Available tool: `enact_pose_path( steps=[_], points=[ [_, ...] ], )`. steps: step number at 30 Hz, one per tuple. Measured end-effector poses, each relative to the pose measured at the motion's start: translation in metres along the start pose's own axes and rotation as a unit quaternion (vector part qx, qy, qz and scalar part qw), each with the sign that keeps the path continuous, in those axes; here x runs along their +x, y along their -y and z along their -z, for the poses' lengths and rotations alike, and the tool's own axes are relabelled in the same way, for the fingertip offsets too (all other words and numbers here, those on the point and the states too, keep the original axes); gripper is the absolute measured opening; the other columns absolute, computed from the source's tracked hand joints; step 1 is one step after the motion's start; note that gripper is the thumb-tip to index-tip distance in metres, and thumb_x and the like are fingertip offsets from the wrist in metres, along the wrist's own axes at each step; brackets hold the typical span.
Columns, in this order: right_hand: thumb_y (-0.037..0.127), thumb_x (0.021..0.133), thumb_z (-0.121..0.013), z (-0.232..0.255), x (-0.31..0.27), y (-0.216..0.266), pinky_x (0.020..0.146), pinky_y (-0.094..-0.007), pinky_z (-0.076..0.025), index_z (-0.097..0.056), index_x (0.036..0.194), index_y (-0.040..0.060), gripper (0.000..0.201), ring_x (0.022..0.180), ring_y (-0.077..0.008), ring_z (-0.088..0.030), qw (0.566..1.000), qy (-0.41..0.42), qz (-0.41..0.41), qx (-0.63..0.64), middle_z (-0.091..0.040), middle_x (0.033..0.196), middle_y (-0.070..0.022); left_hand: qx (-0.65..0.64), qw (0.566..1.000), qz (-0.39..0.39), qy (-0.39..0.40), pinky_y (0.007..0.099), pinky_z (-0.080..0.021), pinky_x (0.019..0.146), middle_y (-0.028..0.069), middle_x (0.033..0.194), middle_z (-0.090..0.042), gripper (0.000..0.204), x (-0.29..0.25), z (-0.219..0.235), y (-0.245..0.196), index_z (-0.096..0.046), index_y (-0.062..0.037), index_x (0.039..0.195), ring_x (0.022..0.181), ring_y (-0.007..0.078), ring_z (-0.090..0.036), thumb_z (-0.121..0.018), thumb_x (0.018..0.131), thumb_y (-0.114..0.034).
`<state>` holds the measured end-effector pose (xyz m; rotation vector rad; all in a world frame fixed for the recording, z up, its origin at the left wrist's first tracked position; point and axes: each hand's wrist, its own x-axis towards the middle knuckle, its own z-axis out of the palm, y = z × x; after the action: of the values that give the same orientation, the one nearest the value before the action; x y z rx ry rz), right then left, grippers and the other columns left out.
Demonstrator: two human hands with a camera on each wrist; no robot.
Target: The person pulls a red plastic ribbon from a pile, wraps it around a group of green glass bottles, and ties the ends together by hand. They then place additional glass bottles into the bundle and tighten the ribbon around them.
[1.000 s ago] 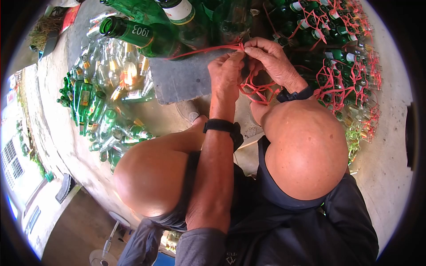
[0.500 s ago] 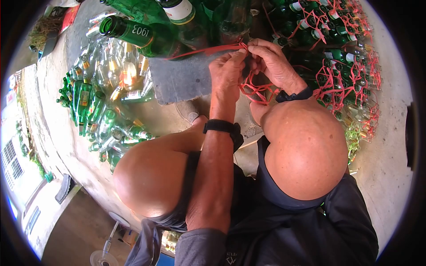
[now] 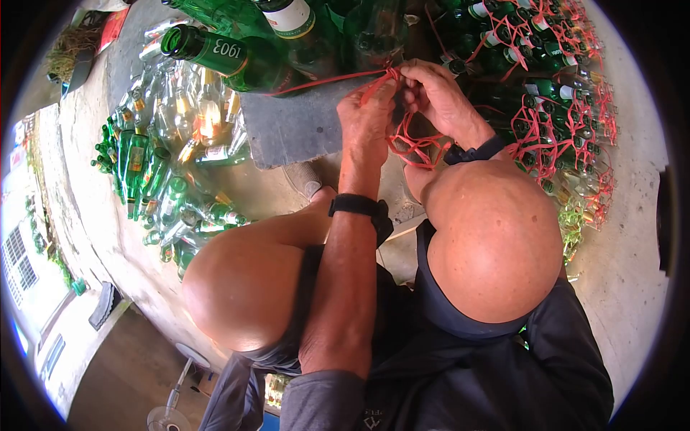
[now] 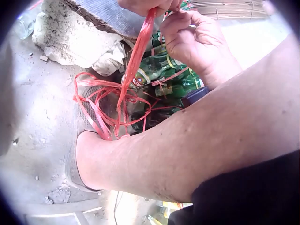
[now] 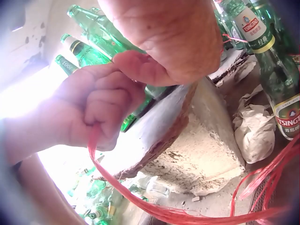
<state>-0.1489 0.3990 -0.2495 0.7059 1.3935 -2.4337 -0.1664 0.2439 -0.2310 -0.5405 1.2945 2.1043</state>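
Note:
In the head view, red plastic twine (image 3: 338,77) runs along the base of a group of green glass bottles (image 3: 262,61) on a dark slab. My left hand (image 3: 365,115) grips the twine, a strand lying over its fingers. Fingers of my right hand (image 3: 440,100) pinch the twine close beside it, where the strands bunch together. In the right wrist view, a tail of twine (image 5: 136,201) comes out of the curled left fingers. Loose loops of twine (image 4: 105,105) lie over the shoe in the left wrist view.
The dark slab (image 3: 287,129) sits on a rough pale block (image 5: 201,140). More bottles, netted with red twine (image 3: 535,129), stand at the right. Loose bottles (image 3: 154,179) are heaped at the left. Both bare knees (image 3: 496,237) frame the forearms.
The strands by the left hand have shifted from above it to over its fingers. The right hand has moved slightly at the bunched twine. The bottles stay put.

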Motion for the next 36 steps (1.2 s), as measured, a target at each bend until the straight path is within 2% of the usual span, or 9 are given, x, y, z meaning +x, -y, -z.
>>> enact_pose_path(
  steps=[3,4,6,8,11,26,29,34,36],
  points=[
    [0.023,0.095,-0.064,-0.001,0.002,0.0,0.053,-0.027,-0.051,-0.058,0.081,0.0098,0.02,0.063,-0.0113,-0.059,1.0,-0.007,0.001,-0.006,-0.056,0.076,0.0012,0.0,1.0,-0.004,0.0,0.0319,-0.061,0.072,0.0157,0.094,-0.07,0.025,0.003,0.003,0.003,-0.064,0.0096,0.109,0.08,0.0229,-0.071,-0.065,0.093,-0.01],
    [0.023,0.095,-0.064,-0.001,0.002,0.0,0.052,-0.0272,-0.051,-0.058,0.081,0.01,0.02,0.063,-0.0114,-0.059,1.0,-0.011,0.004,-0.011,-0.056,0.076,0.0012,-0.009,1.0,-0.012,-0.005,0.0266,-0.047,0.057,0.0068,0.081,-0.063,0.026,0.004,0.004,0.005,-0.067,0.0076,0.107,0.066,0.0137,-0.058,-0.069,0.091,-0.013],
    [0.024,0.095,-0.064,-0.003,0.001,0.002,0.053,-0.0271,-0.051,-0.058,0.08,0.0098,0.021,0.064,-0.0116,-0.06,1.0,-0.014,0.005,-0.012,-0.056,0.075,0.001,-0.019,1.0,-0.019,-0.011,0.0213,-0.033,0.042,-0.0021,0.069,-0.056,0.027,0.003,0.004,0.004,-0.07,0.0055,0.105,0.051,0.0044,-0.044,-0.074,0.089,-0.016],
    [0.024,0.094,-0.065,-0.003,0.002,0.004,0.053,-0.0271,-0.051,-0.058,0.08,0.0097,0.021,0.064,-0.0117,-0.061,1.0,-0.017,0.005,-0.013,-0.057,0.075,0.0008,0.026,0.998,-0.018,-0.048,0.0211,-0.031,0.042,-0.0024,0.068,-0.054,0.026,-0.002,0.003,0.0,-0.07,0.0054,0.102,0.05,0.0038,-0.042,-0.074,0.089,-0.017],
    [0.024,0.094,-0.066,0.004,0.012,0.004,0.053,-0.0268,-0.051,-0.059,0.079,0.0091,0.022,0.065,-0.0121,-0.062,1.0,-0.023,0.01,-0.001,-0.058,0.076,0.0002,0.02,0.998,-0.014,-0.055,0.0212,-0.029,0.041,-0.0028,0.068,-0.053,0.023,-0.007,0.004,-0.005,-0.07,0.0049,0.097,0.049,0.0034,-0.04,-0.074,0.089,-0.016],
    [0.023,0.095,-0.065,0.004,0.023,0.003,0.057,-0.0271,-0.056,-0.065,0.087,0.0073,0.018,0.066,-0.0107,-0.063,0.998,-0.037,0.048,-0.002,-0.058,0.077,0.0019,0.055,0.996,-0.053,-0.04,0.0224,-0.027,0.044,-0.0037,0.066,-0.052,0.018,-0.012,0.006,-0.012,-0.071,0.0019,0.086,0.052,0.0039,-0.039,-0.07,0.089,-0.015],
    [0.022,0.095,-0.064,-0.005,0.013,0.007,0.058,-0.0236,-0.05,-0.07,0.097,0.0056,0.017,0.067,-0.0077,-0.057,0.997,-0.052,0.05,-0.002,-0.058,0.076,0.0035,0.074,0.994,-0.059,-0.047,0.0228,-0.028,0.044,-0.0049,0.066,-0.052,0.019,-0.012,0.004,-0.011,-0.071,0.0016,0.085,0.052,0.0038,-0.039,-0.071,0.09,-0.017],
    [0.027,0.096,-0.064,-0.006,0.008,0.017,0.056,-0.0236,-0.049,-0.066,0.089,0.0096,0.019,0.063,-0.0073,-0.057,0.998,-0.028,-0.055,-0.025,-0.059,0.077,0.005,0.117,0.991,-0.056,-0.034,0.0212,-0.034,0.052,-0.0058,0.072,-0.057,0.021,-0.018,0.001,-0.012,-0.071,-0.0002,0.094,0.059,0.0029,-0.044,-0.069,0.093,-0.021],
    [0.028,0.095,-0.066,-0.003,0.008,0.014,0.056,-0.0249,-0.051,-0.068,0.09,0.0093,0.019,0.063,-0.0086,-0.058,0.999,-0.02,-0.04,-0.029,-0.058,0.076,0.0045,0.119,0.991,-0.056,-0.026,0.0212,-0.035,0.053,-0.0055,0.073,-0.058,0.022,-0.02,0.0,-0.012,-0.072,0.0,0.095,0.06,0.0029,-0.045,-0.07,0.093,-0.022]
  ],
)
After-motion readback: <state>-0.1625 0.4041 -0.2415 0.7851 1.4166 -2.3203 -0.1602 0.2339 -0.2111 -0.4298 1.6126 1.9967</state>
